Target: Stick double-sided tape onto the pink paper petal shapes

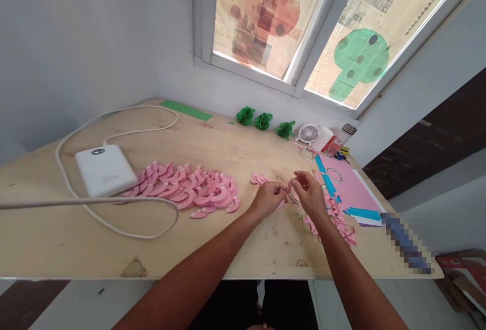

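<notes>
My left hand (270, 197) and my right hand (308, 192) meet above the wooden table, fingertips pinched together. Between them is a small pink paper piece (289, 187), mostly covered by the fingers. Part of a pale ring, perhaps a tape roll, shows just under my right hand. A few pink paper bits (258, 178) lie behind my left hand. To the left spreads a large heap of curved pink paper pieces (201, 188). Crumpled pink paper scraps (341, 223) are scattered beside my right forearm.
A white power bank (106, 170) with a looping white cable (68, 183) occupies the left side. Green paper flowers (263, 121) line the wall near a small fan (308, 133) and a bottle (341, 138). Pink sheets (353, 183) and blue strips (362, 214) lie at right.
</notes>
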{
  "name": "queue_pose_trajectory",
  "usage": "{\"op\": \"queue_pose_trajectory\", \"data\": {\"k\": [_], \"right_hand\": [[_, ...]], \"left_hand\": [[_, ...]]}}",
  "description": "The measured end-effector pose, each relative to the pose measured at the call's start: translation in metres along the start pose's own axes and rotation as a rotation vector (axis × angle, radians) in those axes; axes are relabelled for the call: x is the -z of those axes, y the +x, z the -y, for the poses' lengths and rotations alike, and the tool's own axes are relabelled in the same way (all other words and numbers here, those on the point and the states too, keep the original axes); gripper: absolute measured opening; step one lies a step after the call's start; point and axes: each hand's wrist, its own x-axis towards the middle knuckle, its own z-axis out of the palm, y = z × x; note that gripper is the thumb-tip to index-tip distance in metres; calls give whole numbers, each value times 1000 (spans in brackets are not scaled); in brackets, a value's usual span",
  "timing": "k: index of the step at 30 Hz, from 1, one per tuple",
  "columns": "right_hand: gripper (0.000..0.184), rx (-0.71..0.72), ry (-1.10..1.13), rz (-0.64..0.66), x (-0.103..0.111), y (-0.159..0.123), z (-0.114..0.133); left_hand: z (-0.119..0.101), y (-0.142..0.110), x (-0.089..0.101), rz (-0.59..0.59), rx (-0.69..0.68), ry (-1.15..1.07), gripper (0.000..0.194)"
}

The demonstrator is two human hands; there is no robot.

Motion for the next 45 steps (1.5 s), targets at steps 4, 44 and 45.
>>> {"op": "queue_pose_trajectory", "data": {"k": [4,44,45], "right_hand": [[31,-91,160,70,5,-7,-9],[24,-145,-401,83,17,38,-112],[25,-139,-398,82,16,37,-113]], "left_hand": [[-2,-1,-3,10,39,-72,17],[-1,1,-5,43,232,-139,12],[-1,0,-4,44,231,-146,12]]}}
